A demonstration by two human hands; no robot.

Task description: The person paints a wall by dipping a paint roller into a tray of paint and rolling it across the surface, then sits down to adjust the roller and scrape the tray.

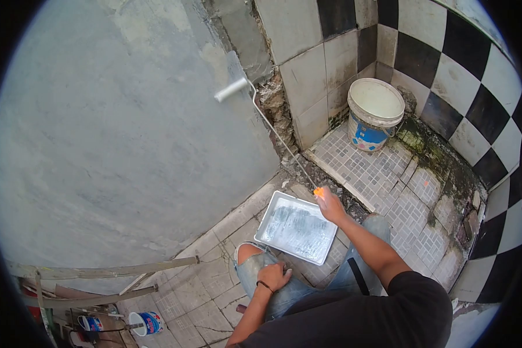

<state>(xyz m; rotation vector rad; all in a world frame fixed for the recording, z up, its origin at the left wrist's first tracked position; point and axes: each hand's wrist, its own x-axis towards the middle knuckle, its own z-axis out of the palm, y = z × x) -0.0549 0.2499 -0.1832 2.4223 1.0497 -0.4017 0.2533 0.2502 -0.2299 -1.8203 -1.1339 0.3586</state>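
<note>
crouching, right hand [329, 204] fingers wrapped round the roller [231, 90] handle to hold its head on the grey wall [116, 133], left hand [274, 276] slack and empty, braced on a knee [250, 259] (tray [296, 227] close below).

Soft even daylight, fisheye-warped edges, dark vignette

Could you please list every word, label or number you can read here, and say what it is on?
Bucket: blue label, print too blurred to read.
Can at bottom left: blue and red label, too small to read.
Roller, tray: no text.
Nothing here is legible.
</note>
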